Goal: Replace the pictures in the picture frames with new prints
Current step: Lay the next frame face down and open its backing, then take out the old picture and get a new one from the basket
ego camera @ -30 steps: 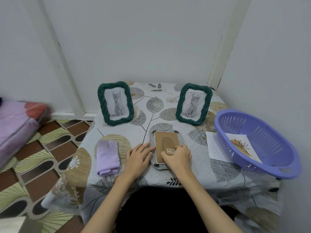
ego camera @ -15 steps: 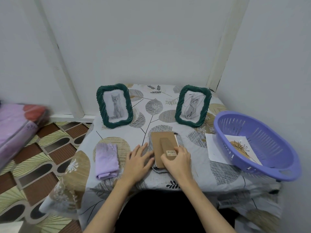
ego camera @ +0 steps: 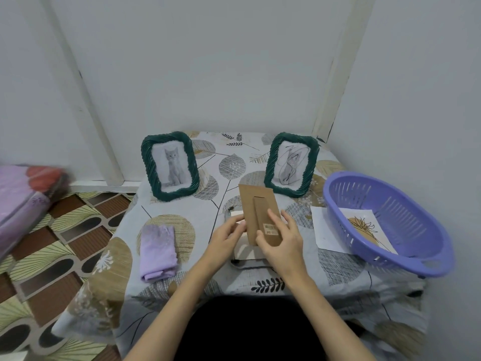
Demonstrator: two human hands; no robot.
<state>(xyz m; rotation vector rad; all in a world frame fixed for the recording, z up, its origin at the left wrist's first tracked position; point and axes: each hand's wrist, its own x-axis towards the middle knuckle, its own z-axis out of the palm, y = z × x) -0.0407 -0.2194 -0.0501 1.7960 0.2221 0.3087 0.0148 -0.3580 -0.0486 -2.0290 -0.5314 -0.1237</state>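
Two green woven picture frames stand at the back of the table: the left frame (ego camera: 170,165) shows a grey kitten, the right frame (ego camera: 291,164) a scribbled cat drawing. A third frame (ego camera: 246,254) lies face down near the front edge, mostly hidden by my hands. Above it I hold its brown cardboard backing board (ego camera: 256,204), tilted up. My right hand (ego camera: 281,238) grips the board's lower end by the label. My left hand (ego camera: 226,237) pinches its left edge. A new print (ego camera: 364,227) with a plant drawing lies in the purple basket.
A purple plastic basket (ego camera: 385,222) fills the table's right side, partly over a white sheet (ego camera: 321,230). A folded lilac cloth (ego camera: 157,251) lies at the left. The leaf-patterned tablecloth (ego camera: 182,204) hangs over the edges. Folded bedding (ego camera: 23,199) rests on the tiled floor, far left.
Both hands have lifted the brown backing board off the face-down frame and tilted its far end up. The frame itself stayed on the table.
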